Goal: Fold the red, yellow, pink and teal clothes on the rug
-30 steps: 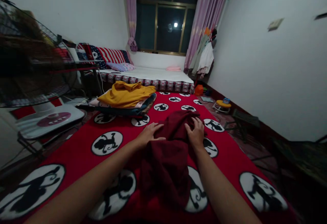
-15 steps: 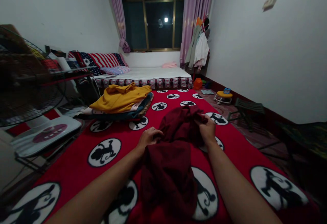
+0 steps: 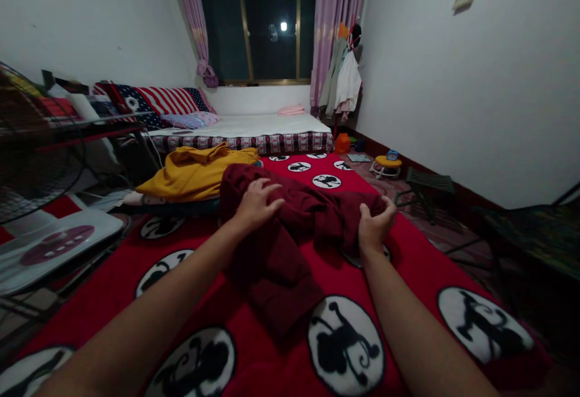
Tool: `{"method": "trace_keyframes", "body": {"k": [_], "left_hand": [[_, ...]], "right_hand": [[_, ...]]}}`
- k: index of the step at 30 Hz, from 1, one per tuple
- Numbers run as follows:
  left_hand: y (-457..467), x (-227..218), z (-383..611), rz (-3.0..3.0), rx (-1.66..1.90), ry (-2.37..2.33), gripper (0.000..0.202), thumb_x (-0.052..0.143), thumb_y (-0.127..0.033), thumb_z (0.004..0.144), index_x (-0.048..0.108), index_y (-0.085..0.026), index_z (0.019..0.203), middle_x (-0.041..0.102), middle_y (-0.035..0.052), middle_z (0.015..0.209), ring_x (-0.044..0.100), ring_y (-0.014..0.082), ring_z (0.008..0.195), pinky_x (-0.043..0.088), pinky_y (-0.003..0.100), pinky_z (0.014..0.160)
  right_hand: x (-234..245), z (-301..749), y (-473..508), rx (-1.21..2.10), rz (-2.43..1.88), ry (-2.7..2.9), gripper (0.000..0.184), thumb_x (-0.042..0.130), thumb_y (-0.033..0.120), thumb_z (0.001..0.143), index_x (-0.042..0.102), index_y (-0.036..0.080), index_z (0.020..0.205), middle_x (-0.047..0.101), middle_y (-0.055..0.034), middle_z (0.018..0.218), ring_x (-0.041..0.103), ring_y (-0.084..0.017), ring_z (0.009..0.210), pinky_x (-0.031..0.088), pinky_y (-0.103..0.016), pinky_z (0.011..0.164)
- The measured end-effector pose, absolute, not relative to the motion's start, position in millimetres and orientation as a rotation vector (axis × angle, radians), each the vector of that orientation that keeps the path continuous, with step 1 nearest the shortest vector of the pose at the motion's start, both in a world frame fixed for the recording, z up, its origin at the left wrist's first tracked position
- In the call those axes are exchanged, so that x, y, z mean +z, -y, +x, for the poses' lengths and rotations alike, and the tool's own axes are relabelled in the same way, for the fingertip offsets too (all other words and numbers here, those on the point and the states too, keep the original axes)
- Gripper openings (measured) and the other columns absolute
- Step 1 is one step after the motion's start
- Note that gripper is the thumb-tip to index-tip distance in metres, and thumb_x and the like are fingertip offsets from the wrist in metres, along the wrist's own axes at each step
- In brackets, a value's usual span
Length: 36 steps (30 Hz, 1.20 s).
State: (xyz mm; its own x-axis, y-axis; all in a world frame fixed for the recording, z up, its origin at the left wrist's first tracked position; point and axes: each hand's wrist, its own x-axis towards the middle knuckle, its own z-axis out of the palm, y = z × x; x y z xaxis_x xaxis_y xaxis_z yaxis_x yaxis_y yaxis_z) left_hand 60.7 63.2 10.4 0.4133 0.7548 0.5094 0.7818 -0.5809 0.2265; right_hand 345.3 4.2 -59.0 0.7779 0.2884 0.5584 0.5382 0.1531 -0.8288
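A dark maroon garment (image 3: 312, 203) lies bunched and partly spread across the red blanket; its exact kind is hard to make out. One flap of it hangs down toward me, and its upper left part touches the pile of clothes. My left hand (image 3: 259, 205) rests on the garment's left part, fingers extended and thumb apart. At the garment's right end, my right hand (image 3: 377, 225) is closed around the cloth, thumb on the near side. Left of the garment, a mustard-yellow garment (image 3: 197, 173) tops a stack of folded clothes.
The red blanket (image 3: 272, 373) carries round white patches with black monkey figures. A fan (image 3: 31, 155) and a white stool-like seat (image 3: 97, 228) stand at left. Past the blanket is a bed (image 3: 254, 124). Along the right are a small yellow stool (image 3: 387, 162) and folding stools (image 3: 430, 182).
The maroon garment has been spread wider: my left hand moved left and away from me, my right slightly right. The near flap swung leftward. The whole view shifted a little.
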Motion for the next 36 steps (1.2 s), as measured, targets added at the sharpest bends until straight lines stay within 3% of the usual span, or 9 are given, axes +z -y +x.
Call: {"method": "trace_keyframes", "body": {"k": [4, 7, 11, 21, 27, 29, 31, 34, 36], "left_hand": [[-15.2, -44.6, 74.8, -2.847, -0.638, 1.296, 0.066, 0.062, -0.047, 0.079, 0.044, -0.023, 0.138, 0.044, 0.0119, 0.137, 0.040, 0.0302, 0.126, 0.034, 0.048, 0.106], [-8.1, -58.3, 74.2, -2.841, -0.726, 1.371, 0.054, 0.064, -0.036, 0.079, 0.053, -0.021, 0.129, 0.052, 0.0103, 0.125, 0.048, 0.0265, 0.116, 0.040, 0.042, 0.101], [-14.3, -58.8, 71.3, -2.803, -0.887, 1.349, 0.046, 0.066, -0.028, 0.076, 0.059, -0.022, 0.121, 0.055, 0.0074, 0.114, 0.050, 0.0239, 0.107, 0.043, 0.038, 0.097], [-14.3, -61.1, 69.5, -2.843, -0.958, 1.299, 0.045, 0.065, -0.027, 0.076, 0.058, -0.024, 0.121, 0.056, 0.0062, 0.113, 0.051, 0.0232, 0.108, 0.042, 0.039, 0.097], [-13.7, -60.6, 72.8, -2.729, -0.980, 1.442, 0.057, 0.062, -0.022, 0.074, 0.049, -0.017, 0.130, 0.056, 0.0099, 0.119, 0.050, 0.0250, 0.111, 0.040, 0.039, 0.101], [-14.2, -61.5, 74.6, -2.646, -0.986, 1.528, 0.059, 0.061, -0.021, 0.074, 0.047, -0.015, 0.131, 0.056, 0.0112, 0.119, 0.051, 0.0257, 0.111, 0.039, 0.040, 0.102], [-15.5, -62.5, 75.8, -2.598, -0.961, 1.581, 0.056, 0.059, -0.020, 0.074, 0.050, -0.015, 0.129, 0.058, 0.0110, 0.115, 0.052, 0.0260, 0.108, 0.040, 0.040, 0.100], [-18.7, -63.9, 75.7, -2.576, -0.937, 1.610, 0.045, 0.055, -0.015, 0.073, 0.059, -0.017, 0.118, 0.061, 0.0092, 0.104, 0.056, 0.0251, 0.100, 0.044, 0.038, 0.094], [-21.0, -63.7, 74.3, -2.592, -0.987, 1.599, 0.041, 0.051, -0.009, 0.071, 0.064, -0.018, 0.108, 0.063, 0.0079, 0.098, 0.058, 0.0234, 0.096, 0.045, 0.036, 0.091]], "right_hand": [[-39.9, 318.9, 17.0, -0.461, -1.301, 1.145, 0.036, 0.053, 0.024, 0.081, 0.052, 0.019, 0.117, 0.054, -0.0128, 0.124, 0.046, -0.027, 0.121, 0.031, -0.050, 0.104], [-38.9, 300.7, 23.7, -0.272, -1.245, 1.524, 0.025, 0.050, 0.031, 0.087, 0.057, 0.021, 0.109, 0.061, -0.0090, 0.112, 0.053, -0.024, 0.110, 0.039, -0.042, 0.097], [-49.7, 290.9, 21.0, -0.164, -1.543, 1.761, 0.044, 0.066, 0.045, 0.076, 0.059, 0.021, 0.112, 0.059, -0.0094, 0.118, 0.053, -0.028, 0.107, 0.042, -0.041, 0.089], [-54.5, 290.9, 17.5, -0.168, -1.789, 1.898, 0.035, 0.059, 0.036, 0.082, 0.060, 0.021, 0.114, 0.063, -0.0058, 0.111, 0.056, -0.024, 0.103, 0.038, -0.036, 0.086], [-52.5, 291.7, 21.8, -0.129, -1.741, 2.016, 0.071, 0.064, 0.058, 0.072, 0.050, 0.018, 0.129, 0.058, -0.0097, 0.124, 0.052, -0.028, 0.109, 0.037, -0.039, 0.091], [-51.4, 289.7, 22.5, -0.147, -1.762, 2.049, 0.073, 0.066, 0.052, 0.071, 0.047, 0.017, 0.132, 0.056, -0.0110, 0.126, 0.051, -0.029, 0.110, 0.038, -0.039, 0.091], [-51.1, 286.6, 21.3, -0.171, -1.805, 2.029, 0.062, 0.062, 0.038, 0.074, 0.050, 0.015, 0.130, 0.058, -0.0120, 0.123, 0.052, -0.028, 0.108, 0.039, -0.038, 0.089], [-52.2, 283.3, 16.6, -0.158, -1.802, 1.924, 0.045, 0.052, 0.018, 0.074, 0.059, 0.016, 0.119, 0.064, -0.0115, 0.111, 0.056, -0.026, 0.101, 0.041, -0.036, 0.086], [-52.5, 284.5, 13.9, -0.039, -1.694, 1.767, 0.040, 0.049, 0.014, 0.071, 0.065, 0.019, 0.107, 0.068, -0.0079, 0.101, 0.059, -0.024, 0.094, 0.044, -0.034, 0.082]]}}
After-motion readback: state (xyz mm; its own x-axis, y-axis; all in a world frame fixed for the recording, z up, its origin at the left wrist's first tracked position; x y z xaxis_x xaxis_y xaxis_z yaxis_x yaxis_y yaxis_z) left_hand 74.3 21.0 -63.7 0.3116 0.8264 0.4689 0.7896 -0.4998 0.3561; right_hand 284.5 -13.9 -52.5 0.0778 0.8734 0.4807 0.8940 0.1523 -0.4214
